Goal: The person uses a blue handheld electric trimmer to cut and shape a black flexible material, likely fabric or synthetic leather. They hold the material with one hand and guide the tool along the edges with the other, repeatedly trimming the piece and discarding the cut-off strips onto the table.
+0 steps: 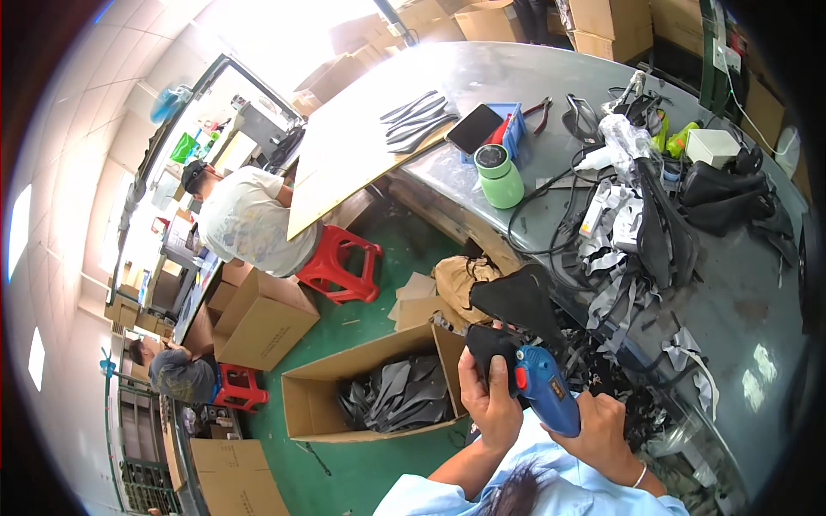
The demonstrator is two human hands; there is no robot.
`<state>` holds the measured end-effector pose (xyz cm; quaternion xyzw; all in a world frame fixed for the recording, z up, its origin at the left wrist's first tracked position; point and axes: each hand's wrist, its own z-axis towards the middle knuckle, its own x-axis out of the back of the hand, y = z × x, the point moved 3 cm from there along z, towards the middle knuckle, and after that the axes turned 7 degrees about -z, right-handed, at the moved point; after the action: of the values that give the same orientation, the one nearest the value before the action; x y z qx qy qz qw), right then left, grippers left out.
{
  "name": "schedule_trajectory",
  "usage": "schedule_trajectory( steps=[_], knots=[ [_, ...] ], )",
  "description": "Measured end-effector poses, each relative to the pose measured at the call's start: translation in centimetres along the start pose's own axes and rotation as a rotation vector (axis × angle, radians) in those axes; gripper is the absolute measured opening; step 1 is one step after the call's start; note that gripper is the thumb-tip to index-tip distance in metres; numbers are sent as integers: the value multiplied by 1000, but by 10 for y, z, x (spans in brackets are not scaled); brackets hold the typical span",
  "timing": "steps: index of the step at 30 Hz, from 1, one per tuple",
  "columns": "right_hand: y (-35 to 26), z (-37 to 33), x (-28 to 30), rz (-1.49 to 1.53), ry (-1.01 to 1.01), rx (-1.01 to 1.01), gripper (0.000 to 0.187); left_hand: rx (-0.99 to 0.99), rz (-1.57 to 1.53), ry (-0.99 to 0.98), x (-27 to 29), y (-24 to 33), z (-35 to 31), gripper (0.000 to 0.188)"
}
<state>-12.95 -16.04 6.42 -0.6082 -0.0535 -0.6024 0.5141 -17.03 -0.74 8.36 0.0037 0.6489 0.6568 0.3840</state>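
My left hand (490, 402) is closed on a black saddle-shaped piece (519, 301), wide at its far end, held up near the table's near edge. Its thumb presses on the near part of the piece. A blue handheld power tool (549, 394) with a red button is gripped in my right hand (601, 432), which wears a light band at the wrist. The tool's head lies against the near part of the black piece, and its working tip is hidden there. Below and left, an open cardboard box (314, 413) holds a pile of black pieces (404, 391).
On the grey table (731, 310) are black saddles (727, 193), fabric scraps (615, 224), a green bottle (500, 179), a phone (475, 129) on a blue bin and pliers (544, 113). Two people (249, 219) sit on red stools (340, 267) to the left, near more cardboard boxes (265, 318).
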Motion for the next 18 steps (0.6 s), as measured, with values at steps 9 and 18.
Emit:
schedule_trajectory(
  steps=[9,18],
  knots=[
    [-5,6,7,50,61,25,49,-92,245,-151,4,-2,-5,26],
    [5,20,25,7,193,27,45,26,464,-385,14,-8,-4,37]
  ],
)
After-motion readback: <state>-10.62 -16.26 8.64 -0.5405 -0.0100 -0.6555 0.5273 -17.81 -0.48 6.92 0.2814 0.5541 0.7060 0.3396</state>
